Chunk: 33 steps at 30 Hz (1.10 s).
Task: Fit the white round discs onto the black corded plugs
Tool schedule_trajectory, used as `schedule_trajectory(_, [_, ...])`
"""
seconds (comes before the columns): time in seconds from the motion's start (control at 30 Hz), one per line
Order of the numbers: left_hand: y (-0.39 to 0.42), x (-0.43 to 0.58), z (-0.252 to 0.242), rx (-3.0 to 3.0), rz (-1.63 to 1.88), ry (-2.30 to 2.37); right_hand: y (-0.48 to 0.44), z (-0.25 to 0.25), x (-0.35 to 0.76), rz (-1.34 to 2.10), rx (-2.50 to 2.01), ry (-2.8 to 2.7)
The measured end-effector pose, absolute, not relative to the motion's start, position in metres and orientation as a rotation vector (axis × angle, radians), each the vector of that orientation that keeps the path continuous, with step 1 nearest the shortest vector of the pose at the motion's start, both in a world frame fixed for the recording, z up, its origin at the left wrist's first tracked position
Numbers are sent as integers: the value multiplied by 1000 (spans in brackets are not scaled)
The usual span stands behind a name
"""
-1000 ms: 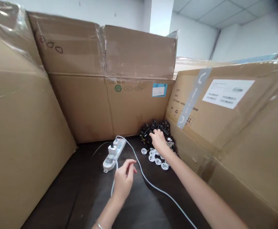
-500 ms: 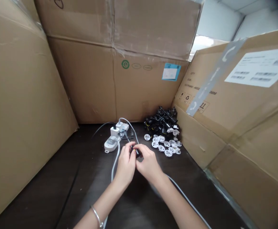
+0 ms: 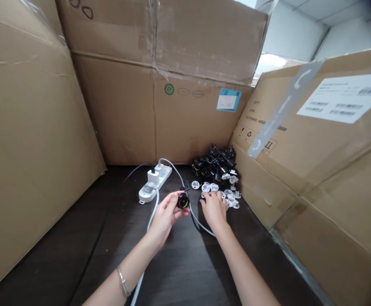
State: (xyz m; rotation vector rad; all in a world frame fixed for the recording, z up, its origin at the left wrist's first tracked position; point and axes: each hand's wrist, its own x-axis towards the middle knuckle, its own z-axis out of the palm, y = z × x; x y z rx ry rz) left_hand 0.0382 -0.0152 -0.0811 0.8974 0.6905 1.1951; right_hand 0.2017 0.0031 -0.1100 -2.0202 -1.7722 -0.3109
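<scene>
My left hand (image 3: 168,211) is closed around a black cup-shaped housing (image 3: 182,201). Its round open end faces me, and a yellow wire loops inside. A thin black stem sticks out from the top of it. To the right, my right hand (image 3: 215,210) reaches over the near edge of several white round discs (image 3: 214,187), fingers bent downward and a little apart. Its fingertips are at the discs, and whether they touch one is hard to see. Behind the discs lies a heap of black housings with stems (image 3: 215,163), some showing yellow wires.
A white power strip (image 3: 145,196) with a white plug-in adapter (image 3: 153,176) stands left of my hands. A grey cable (image 3: 156,214) runs from it toward me, and another loops behind my left hand. Large cardboard boxes (image 3: 115,106) wall in the dark table (image 3: 124,250).
My hands were together on the black housing. The right hand has let go and moved right to the white discs, while the left keeps the housing, its open end now toward me.
</scene>
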Motion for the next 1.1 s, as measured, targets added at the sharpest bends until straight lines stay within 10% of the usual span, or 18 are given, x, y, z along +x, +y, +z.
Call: schedule_trajectory(1.1, [-5,24,-75,1065,1266,884,-24,-61,166,1060,-943,-1188])
